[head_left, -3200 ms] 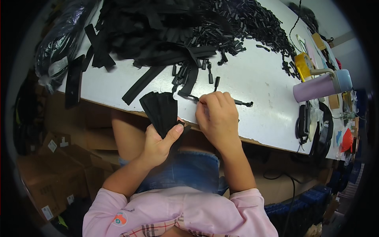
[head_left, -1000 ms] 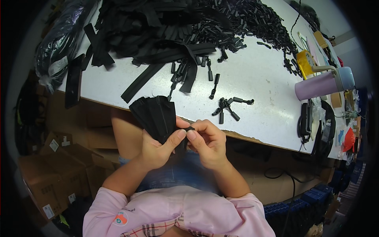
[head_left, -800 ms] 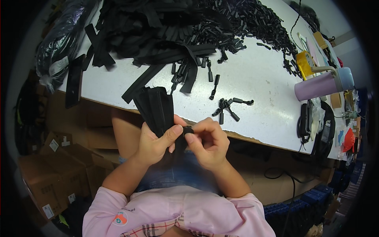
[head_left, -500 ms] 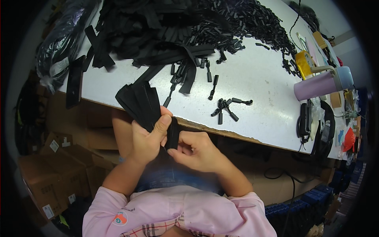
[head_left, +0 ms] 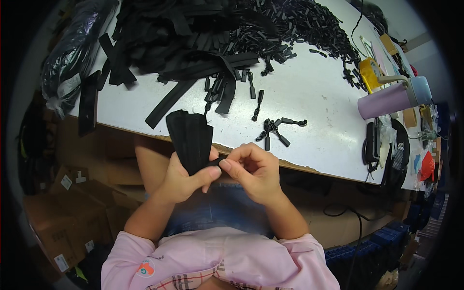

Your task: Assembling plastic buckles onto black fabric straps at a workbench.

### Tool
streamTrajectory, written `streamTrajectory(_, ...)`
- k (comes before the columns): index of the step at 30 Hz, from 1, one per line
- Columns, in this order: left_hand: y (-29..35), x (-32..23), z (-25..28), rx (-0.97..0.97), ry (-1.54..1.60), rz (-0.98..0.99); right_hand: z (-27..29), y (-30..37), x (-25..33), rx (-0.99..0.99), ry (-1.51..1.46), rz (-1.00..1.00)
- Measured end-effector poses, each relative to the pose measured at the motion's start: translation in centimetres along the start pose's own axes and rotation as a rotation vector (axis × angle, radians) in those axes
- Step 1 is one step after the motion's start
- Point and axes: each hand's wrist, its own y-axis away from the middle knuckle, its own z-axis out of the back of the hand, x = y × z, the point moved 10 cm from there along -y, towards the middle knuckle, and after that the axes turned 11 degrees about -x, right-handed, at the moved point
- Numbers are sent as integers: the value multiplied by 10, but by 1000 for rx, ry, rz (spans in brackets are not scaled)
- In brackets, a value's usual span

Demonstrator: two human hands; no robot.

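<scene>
Person seated at the white table, both hands just off its near edge, over the lap. Left hand is closed round the lower end of a bunch of black fabric strips; thumb lies across the front, strips fan upward, top ends loose. Right hand has thumb and forefinger pinched on a short dark end right beside the left thumb; remaining fingers curl loosely, with a small gap behind the pinch. Can't tell from here if there's a small metal or plastic part in that pinch. On the tabletop ahead of the right hand: a small cluster of black pull tabs, a few touching each other. One loose strip lies slantwise beyond the bunch. Farther back, big heap of black strips left of centre, meeting a wide pile of small black parts. Lilac tumbler on its side at right, near a yellow item.
</scene>
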Motion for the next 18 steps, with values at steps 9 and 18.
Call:
streamTrajectory(9, 9, -15, -5, -106, -186, -317, 3, 7, -2, -57, -218, 5)
streamTrajectory(18, -1, 17, -12, -51, 201, 116, 37, 2, 76, -471, 1001, 823)
